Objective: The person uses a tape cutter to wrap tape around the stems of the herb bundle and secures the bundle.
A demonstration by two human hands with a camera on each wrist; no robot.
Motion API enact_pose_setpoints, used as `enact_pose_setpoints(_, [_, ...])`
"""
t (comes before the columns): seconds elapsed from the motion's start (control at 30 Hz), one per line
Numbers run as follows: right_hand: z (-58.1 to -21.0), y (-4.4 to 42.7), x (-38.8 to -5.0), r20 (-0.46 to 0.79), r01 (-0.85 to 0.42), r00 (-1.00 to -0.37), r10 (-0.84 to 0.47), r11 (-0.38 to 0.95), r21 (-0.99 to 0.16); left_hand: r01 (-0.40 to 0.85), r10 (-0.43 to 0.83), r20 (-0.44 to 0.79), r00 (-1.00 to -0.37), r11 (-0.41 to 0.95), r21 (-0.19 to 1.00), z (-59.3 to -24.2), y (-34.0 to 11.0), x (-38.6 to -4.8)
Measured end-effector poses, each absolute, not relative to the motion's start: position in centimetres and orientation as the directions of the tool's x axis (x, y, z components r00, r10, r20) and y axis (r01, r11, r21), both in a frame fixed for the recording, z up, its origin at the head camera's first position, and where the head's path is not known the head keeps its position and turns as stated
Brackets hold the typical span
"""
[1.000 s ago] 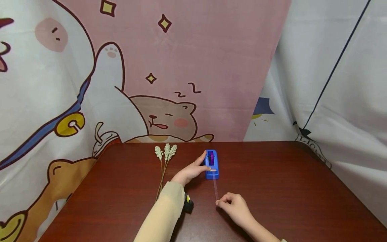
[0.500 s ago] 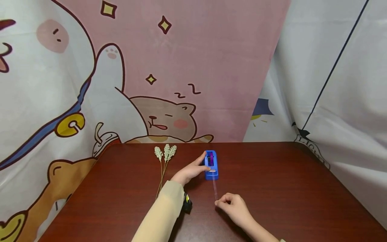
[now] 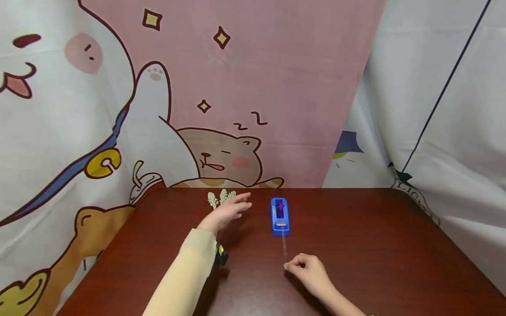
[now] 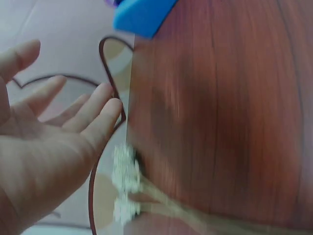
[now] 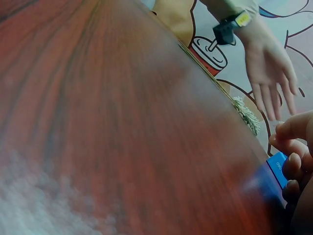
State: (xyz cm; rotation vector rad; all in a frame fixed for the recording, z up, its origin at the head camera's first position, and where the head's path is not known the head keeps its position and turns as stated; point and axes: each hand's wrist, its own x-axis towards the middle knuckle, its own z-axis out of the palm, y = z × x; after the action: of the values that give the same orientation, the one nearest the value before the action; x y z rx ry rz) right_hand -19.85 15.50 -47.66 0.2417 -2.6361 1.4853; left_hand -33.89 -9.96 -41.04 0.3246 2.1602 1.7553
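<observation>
A blue tape dispenser [image 3: 280, 217] with a purple core stands on the table, slightly right of the middle. From its cutting edge a strip of clear tape [image 3: 284, 248] stretches toward the person. My right hand [image 3: 310, 274] pinches the free end of that strip between thumb and forefinger. Up in the air, my left hand [image 3: 227, 213] has its fingers extended and holds nothing, left of the dispenser and apart from it. Partly hidden behind that hand and forearm lie the artificial flower stems with pale heads [image 3: 212, 200]. In the left wrist view the dispenser [image 4: 144, 17] shows only a corner.
The dark reddish wooden table [image 3: 356, 237] ends at a cloth backdrop [image 3: 300, 96] printed with cartoon animals. A small black device [image 3: 221, 255] with a yellow mark sits at my left wrist.
My left hand has let go of the dispenser and moved left, over the flower stems. The right hand keeps its pinch on the tape end. The head view has shifted slightly.
</observation>
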Motion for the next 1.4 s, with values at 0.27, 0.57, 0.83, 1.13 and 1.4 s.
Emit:
enact_pose_setpoints(0.27, [-47.9,15.9,-20.0,0.164,-0.175,-0.984,-0.067,0.51,-0.842,-0.099,0.129,-0.147,-0.981,0.324,0.941,-42.0,-14.9,-33.0])
enact_pose_setpoints(0.57, [-48.1,15.9,-19.8,0.145,-0.147,-0.988,-0.043,0.504,-0.851,-0.175,0.036,-0.213,-0.976,0.446,0.878,-44.2,-17.4,-32.1])
enact_pose_setpoints(0.83, [-48.5,15.8,-19.9,0.147,-0.158,-0.987,-0.061,0.499,-0.852,-0.171,-0.003,-0.197,-0.98,0.507,0.845,-44.8,-16.8,-32.0])
enact_pose_setpoints(1.13, [-48.4,15.7,-20.0,0.163,-0.178,-0.984,-0.075,0.506,-0.844,-0.125,-0.034,-0.137,-0.99,0.654,0.746,-45.2,-16.4,-32.6])
enact_pose_setpoints(1.4, [-47.8,15.6,-20.0,0.168,-0.195,-0.981,-0.099,0.507,-0.839,-0.116,-0.084,-0.08,-0.993,0.695,0.709,-45.0,-16.2,-32.3])
